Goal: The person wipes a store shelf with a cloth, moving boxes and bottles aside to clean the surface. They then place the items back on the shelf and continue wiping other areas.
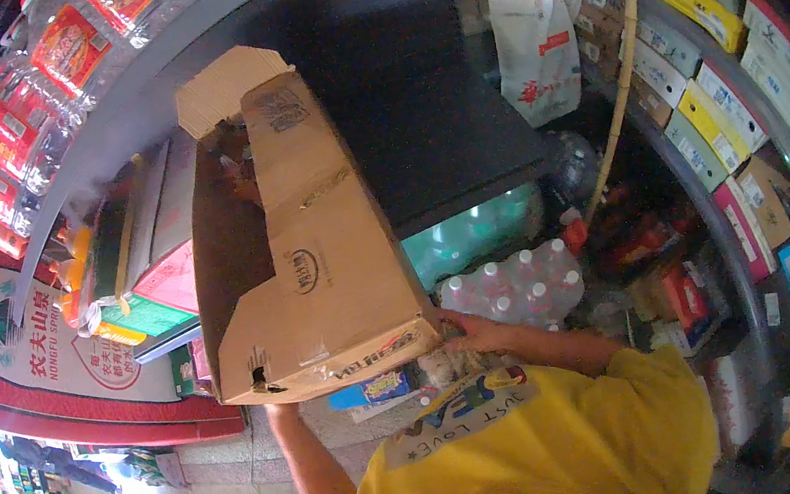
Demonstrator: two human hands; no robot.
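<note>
A long brown cardboard box [336,225] is tilted up in front of me. Its far flap [226,87] stands raised, and the cut-away left side shows a dark inside where something reddish is hard to make out. My right hand [473,331] grips the near right corner, its fingers partly behind the cardboard. Under the near left edge goes my left hand [284,411], which bears against the box; only the wrist shows and the fingers are hidden.
A black shelf [411,73] lies beyond the box. Shrink-wrapped bottles [514,289] stand below it. Large red-labelled bottles [14,124] line the upper left. A white tote bag [535,55] hangs near a bamboo pole [628,73]; shelves of shoe boxes [716,121] curve along the right.
</note>
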